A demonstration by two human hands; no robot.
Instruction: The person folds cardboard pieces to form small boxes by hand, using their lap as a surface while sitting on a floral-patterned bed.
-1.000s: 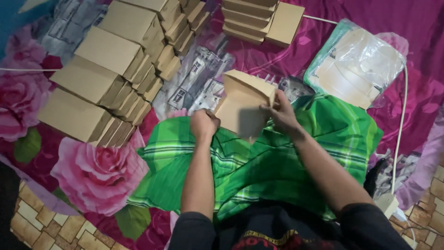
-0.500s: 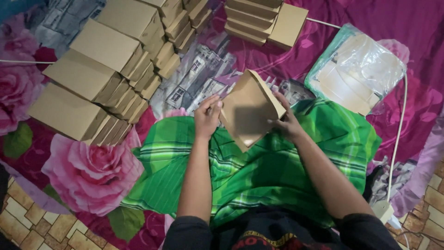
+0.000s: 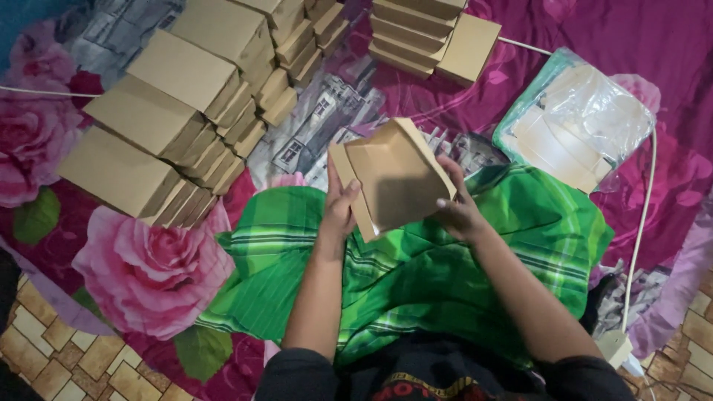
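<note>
Since half a second ago, both hands have tilted the brown cardboard box (image 3: 397, 177) more upright above the green checked cloth (image 3: 445, 260). Left hand (image 3: 340, 209) and right hand (image 3: 459, 212) grip its sides. Stacks of closed brown cardboard boxes (image 3: 178, 111) lie to the left, a clear plastic bag of flat sheets (image 3: 575, 122) to the right.

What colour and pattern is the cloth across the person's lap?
Bright green cloth with a plaid pattern of thin white and dark stripes; the head view shows it clearly.

Box stacks (image 3: 223, 44) far left are running off the top edge; bag (image 3: 579, 122) contents are blurring behind plastic; right hand (image 3: 460, 212) fingers are hiding behind the box (image 3: 397, 178).
</note>
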